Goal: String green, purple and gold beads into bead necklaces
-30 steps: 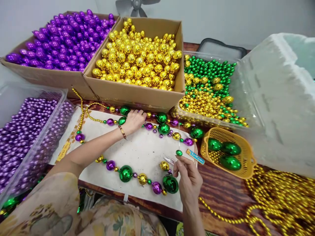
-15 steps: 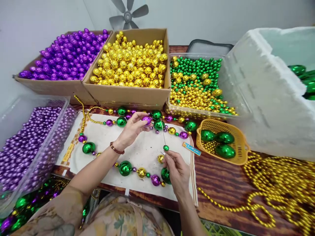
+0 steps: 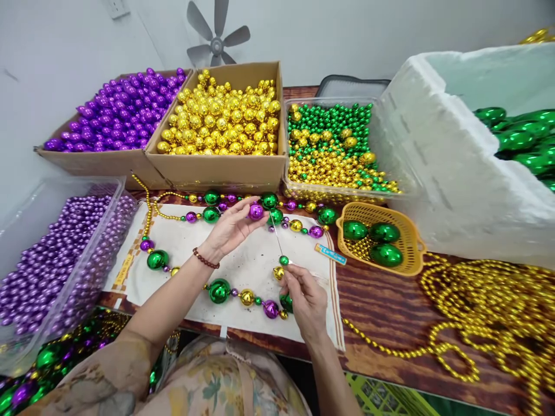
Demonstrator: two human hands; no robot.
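My left hand (image 3: 232, 228), a brown bead bracelet at its wrist, is closed on a shiny purple bead (image 3: 255, 211) held at the fingertips. My right hand (image 3: 306, 294) pinches the lower end of a long thin needle (image 3: 276, 234), which points up toward the purple bead. A small green bead (image 3: 283, 260) sits low on the needle by the right fingertips. Beside them hangs a gold bead (image 3: 278, 273), and a large green bead (image 3: 286, 302) is partly hidden by the hand. A strung bead garland (image 3: 219, 290) curves over the white cloth (image 3: 195, 312).
Behind stand a box of purple beads (image 3: 125, 110), a box of gold beads (image 3: 221, 115) and a clear bin of green and gold beads (image 3: 333, 144). At right are a yellow basket (image 3: 416, 245), gold bead chains (image 3: 489, 312) and a foam box (image 3: 416, 144). A purple bead bin (image 3: 56, 260) stands left.
The view has turned slightly to the right. The purple bead in my left hand shows more fully, near the needle's upper end. The green bead stays low by my right fingers.
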